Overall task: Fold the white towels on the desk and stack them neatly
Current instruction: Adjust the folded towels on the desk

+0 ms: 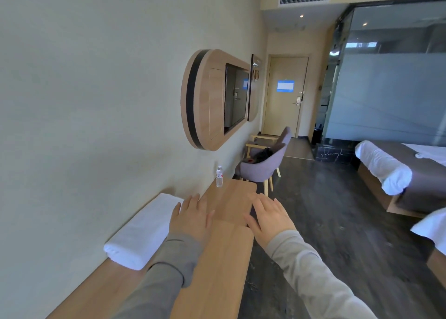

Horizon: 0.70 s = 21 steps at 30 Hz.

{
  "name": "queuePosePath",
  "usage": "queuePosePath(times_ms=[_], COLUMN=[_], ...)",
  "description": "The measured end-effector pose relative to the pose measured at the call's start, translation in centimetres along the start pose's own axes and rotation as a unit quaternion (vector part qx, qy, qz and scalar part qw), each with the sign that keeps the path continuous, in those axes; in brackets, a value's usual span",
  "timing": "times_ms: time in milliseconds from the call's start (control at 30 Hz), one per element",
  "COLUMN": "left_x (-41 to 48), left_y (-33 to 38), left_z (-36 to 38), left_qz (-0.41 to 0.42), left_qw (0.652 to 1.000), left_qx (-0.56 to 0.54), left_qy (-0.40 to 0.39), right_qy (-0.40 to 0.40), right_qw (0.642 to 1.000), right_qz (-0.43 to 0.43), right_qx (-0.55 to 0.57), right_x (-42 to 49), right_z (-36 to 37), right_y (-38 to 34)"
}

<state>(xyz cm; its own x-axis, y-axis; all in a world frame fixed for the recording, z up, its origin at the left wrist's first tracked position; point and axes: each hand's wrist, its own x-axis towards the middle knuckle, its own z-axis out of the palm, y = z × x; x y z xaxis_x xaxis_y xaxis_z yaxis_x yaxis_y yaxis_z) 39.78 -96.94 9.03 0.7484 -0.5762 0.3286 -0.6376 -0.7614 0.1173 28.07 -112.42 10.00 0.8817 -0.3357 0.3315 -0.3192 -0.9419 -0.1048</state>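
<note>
Wooden desk (224,258) along wall holds 1 folded towel (144,229).

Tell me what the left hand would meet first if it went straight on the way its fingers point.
Probably the water bottle at the far end; only bare desk lies between it and the left hand. Depth is unclear, so it might miss.

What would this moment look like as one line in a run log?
left hand: open, beside white towel | right hand: open, over desk edge | towel: folded, on desk | water bottle: upright, far end
</note>
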Motion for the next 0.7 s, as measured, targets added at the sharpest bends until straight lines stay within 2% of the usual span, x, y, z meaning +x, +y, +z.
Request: queuePosePath(times_ms=[267, 467, 700], left_x=[7.1, 12.8, 15.3], left_y=[5.3, 10.0, 9.6], left_z=[2.9, 4.6, 6.1], left_qz=[-0.008, -0.043, -0.119], left_qw=[0.999, 0.998, 0.990], left_qx=[0.029, 0.037, 0.069], left_qy=[0.019, 0.021, 0.023], right_qy=[-0.010, 0.011, -0.008], right_qw=[1.000, 0.998, 0.992], right_qz=[-0.006, -0.053, -0.126], right_qx=[-0.005, -0.013, 0.027], right_x=[5.6, 11.5, 16.9], right_z=[0.9, 0.8, 2.6], right_y=[8.4, 15.4, 17.2])
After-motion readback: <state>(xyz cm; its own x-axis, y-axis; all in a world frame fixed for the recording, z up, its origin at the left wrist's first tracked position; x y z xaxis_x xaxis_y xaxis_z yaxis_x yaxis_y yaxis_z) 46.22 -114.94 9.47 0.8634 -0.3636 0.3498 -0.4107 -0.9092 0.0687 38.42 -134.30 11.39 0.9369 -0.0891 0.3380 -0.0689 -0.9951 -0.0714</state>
